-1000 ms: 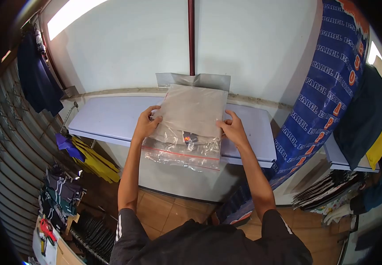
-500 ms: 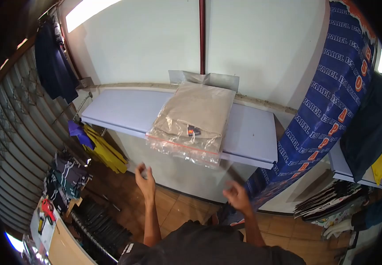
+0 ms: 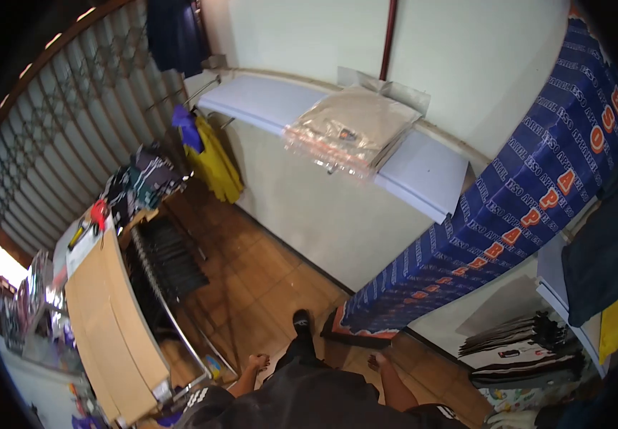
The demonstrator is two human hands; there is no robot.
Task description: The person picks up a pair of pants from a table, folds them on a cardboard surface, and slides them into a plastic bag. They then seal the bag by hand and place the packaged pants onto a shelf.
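Note:
Both hands hang low near my body, away from the shelf. My left hand (image 3: 257, 362) has its fingers loosely bent and nothing in it. On the other side, my right hand (image 3: 377, 362) is also free, fingers slightly apart, over the tiled floor. Beyond them, a beige folded garment in a clear plastic bag (image 3: 366, 123) lies on the pale lilac shelf (image 3: 423, 171). The bag's sealed end, with its orange strip, sticks out past the shelf's front edge. Neither hand touches the bag.
At left stands a table with a cardboard-brown top (image 3: 112, 322), a red tape dispenser (image 3: 99, 214) on its far end. Dark hangers (image 3: 169, 261) fill a metal rail beside it. A blue banner-wrapped pillar (image 3: 481, 222) rises at right, near more hanging clothes (image 3: 602, 250).
My hands have dropped from just in front of the shelf down to my sides. The view has swung left and downward, showing more of the table. The bagged garment stays on the shelf.

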